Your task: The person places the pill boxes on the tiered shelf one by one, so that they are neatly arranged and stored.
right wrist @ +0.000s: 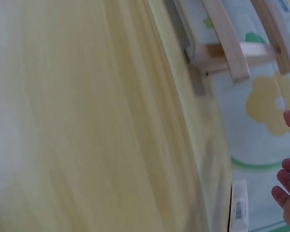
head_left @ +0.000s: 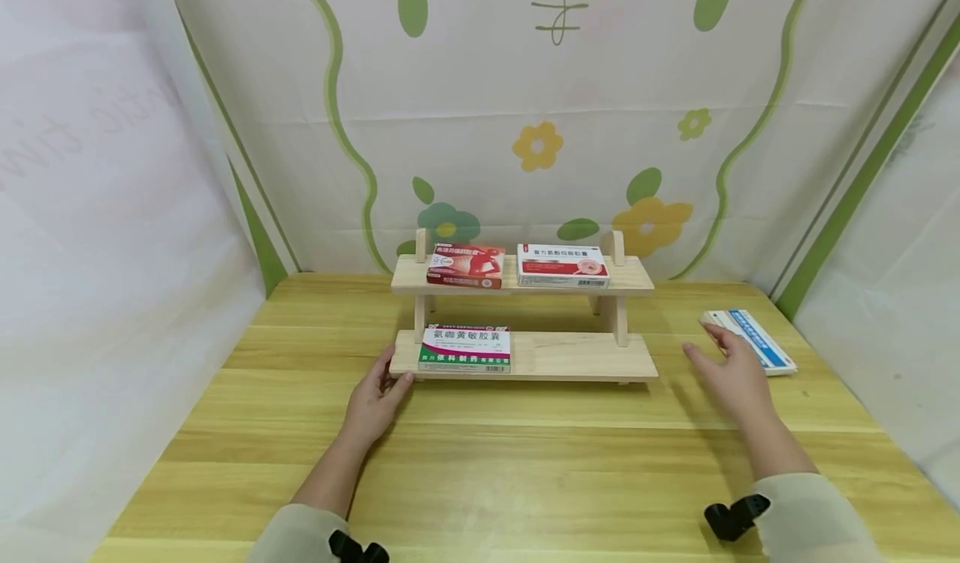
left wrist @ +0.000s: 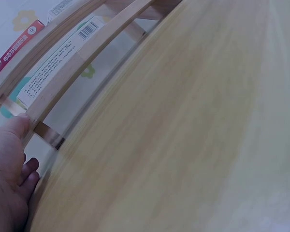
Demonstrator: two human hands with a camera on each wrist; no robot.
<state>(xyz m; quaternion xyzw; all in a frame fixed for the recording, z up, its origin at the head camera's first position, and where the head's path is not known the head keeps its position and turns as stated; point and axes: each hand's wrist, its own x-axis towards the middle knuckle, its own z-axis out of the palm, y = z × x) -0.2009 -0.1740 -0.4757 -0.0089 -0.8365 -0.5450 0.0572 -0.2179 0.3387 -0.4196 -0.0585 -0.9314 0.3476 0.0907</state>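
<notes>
A two-tier wooden shelf (head_left: 577,357) stands on the table. My left hand (head_left: 371,403) grips the left end of its lower tier, the thumb at the front edge; in the left wrist view the thumb (left wrist: 18,124) touches the wood. Over at the right, my right hand (head_left: 738,380) hovers by a blue-and-white medicine box (head_left: 759,340), covering part of it. Its thumb and fingers are spread and hold nothing. On the lower tier, at the left, lies a green, white and magenta medicine box (head_left: 465,348). The upper tier carries a red medicine box (head_left: 467,265) and a white-and-red one (head_left: 562,265).
The wooden table (head_left: 525,471) reaches to a flower-printed cloth (head_left: 480,163) behind the shelf. Cloth walls (head_left: 112,255) rise on both sides. A black wrist device (head_left: 731,520) sits at each sleeve.
</notes>
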